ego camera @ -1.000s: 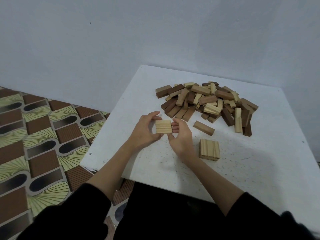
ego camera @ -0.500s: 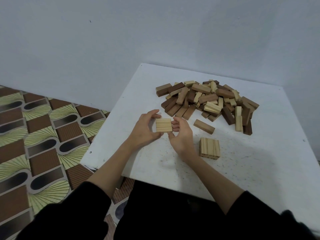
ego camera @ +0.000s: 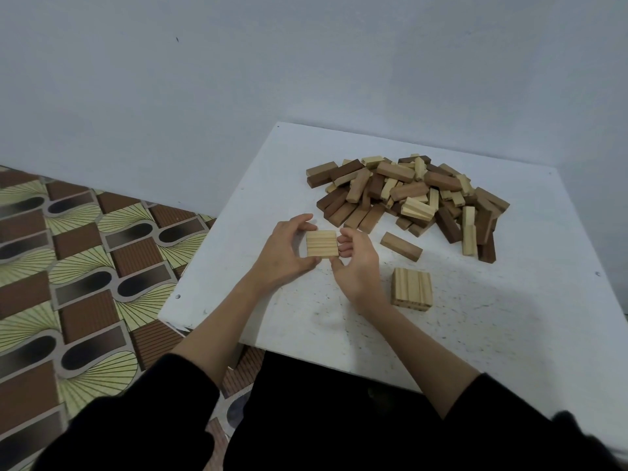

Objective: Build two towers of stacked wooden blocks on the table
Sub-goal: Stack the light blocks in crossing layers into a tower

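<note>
**Two tower bases begun, almost all the blocks still loose**

The left hand [ego camera: 283,254] and the right hand [ego camera: 356,263] together grip a small square bundle of pale blocks [ego camera: 322,244], fingers and thumbs curled round its opposite sides. The bundle sits near the left edge of the tabletop [ego camera: 509,317]; whether it rests on the surface or is held just above it cannot be told.

Just beside the right wrist, toward the near edge, a second pale set [ego camera: 411,288] lies flat on the tabletop, blocks side by side. It looks like the first layer of one tower, and the bundle in the hands looks like the start of the other.

A single brown block [ego camera: 401,246] lies alone between the hands and the heap. Toward the far edge lies the big loose pile of pale and dark blocks [ego camera: 407,195], untouched.

By my judgement the task is at its very beginning: each tower has at most its bottom layer, and all the stacking upward remains.
</note>
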`<state>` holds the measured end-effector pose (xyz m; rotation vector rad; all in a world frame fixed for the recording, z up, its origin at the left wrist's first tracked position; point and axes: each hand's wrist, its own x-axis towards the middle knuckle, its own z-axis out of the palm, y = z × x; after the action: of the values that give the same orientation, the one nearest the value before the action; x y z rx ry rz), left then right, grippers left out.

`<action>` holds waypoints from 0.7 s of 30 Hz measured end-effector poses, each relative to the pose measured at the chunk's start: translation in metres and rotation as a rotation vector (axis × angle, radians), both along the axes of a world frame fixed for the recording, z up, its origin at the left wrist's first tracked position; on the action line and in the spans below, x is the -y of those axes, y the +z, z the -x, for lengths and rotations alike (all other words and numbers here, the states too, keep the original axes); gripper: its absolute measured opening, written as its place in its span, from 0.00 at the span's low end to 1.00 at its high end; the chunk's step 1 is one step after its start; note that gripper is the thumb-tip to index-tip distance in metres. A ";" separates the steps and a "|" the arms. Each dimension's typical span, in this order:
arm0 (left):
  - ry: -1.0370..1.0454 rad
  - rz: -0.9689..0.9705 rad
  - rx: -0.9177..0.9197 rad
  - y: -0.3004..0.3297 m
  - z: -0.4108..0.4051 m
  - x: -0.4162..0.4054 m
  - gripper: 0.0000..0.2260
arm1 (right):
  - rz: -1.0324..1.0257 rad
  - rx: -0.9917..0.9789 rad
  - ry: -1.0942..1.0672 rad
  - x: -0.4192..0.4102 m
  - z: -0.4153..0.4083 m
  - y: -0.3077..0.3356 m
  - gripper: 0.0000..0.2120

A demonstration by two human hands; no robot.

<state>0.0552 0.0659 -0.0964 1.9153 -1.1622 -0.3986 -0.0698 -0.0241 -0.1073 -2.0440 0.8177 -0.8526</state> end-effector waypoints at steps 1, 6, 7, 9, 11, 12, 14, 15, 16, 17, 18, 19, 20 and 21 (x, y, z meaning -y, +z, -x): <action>-0.001 0.000 0.000 0.001 0.000 0.000 0.32 | -0.002 -0.002 0.000 0.000 0.000 0.001 0.24; 0.000 -0.006 -0.003 0.002 0.000 -0.001 0.32 | -0.007 -0.001 0.002 -0.001 0.000 0.001 0.24; 0.000 -0.007 -0.004 0.002 0.000 0.000 0.32 | -0.010 -0.004 0.004 -0.001 0.000 0.002 0.24; 0.001 -0.006 -0.011 0.002 0.000 0.000 0.32 | -0.022 -0.009 0.005 -0.001 0.000 0.003 0.24; 0.003 -0.007 -0.015 0.002 0.000 0.000 0.32 | -0.029 -0.018 0.008 -0.001 0.000 0.003 0.24; 0.005 -0.009 -0.016 0.002 0.000 0.000 0.33 | -0.027 -0.019 0.009 -0.001 0.000 0.003 0.25; 0.007 -0.013 -0.021 0.001 0.000 0.000 0.33 | -0.027 -0.015 0.010 -0.001 0.000 0.002 0.25; 0.006 -0.017 -0.022 0.001 0.000 0.000 0.33 | -0.032 -0.014 0.011 -0.001 0.000 0.002 0.24; 0.004 -0.020 -0.020 0.001 0.000 0.000 0.33 | -0.038 -0.015 0.011 -0.001 0.000 0.003 0.24; 0.001 -0.022 -0.016 0.002 0.000 0.000 0.33 | -0.046 -0.019 0.012 -0.002 0.000 0.004 0.24; 0.000 -0.022 -0.016 0.002 0.000 0.000 0.33 | -0.051 -0.021 0.014 -0.002 0.001 0.005 0.24; 0.002 -0.020 -0.021 0.003 0.001 0.000 0.33 | -0.054 -0.023 0.018 -0.003 0.001 0.006 0.24; 0.007 -0.017 -0.030 0.003 0.001 0.000 0.32 | -0.057 -0.028 0.024 -0.003 0.001 0.007 0.24; 0.012 -0.017 -0.039 0.004 0.001 0.000 0.33 | -0.072 -0.040 0.031 -0.004 0.001 0.008 0.24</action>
<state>0.0538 0.0662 -0.0927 1.9202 -1.1244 -0.4392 -0.0705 -0.0199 -0.0990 -2.0112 0.8241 -0.7568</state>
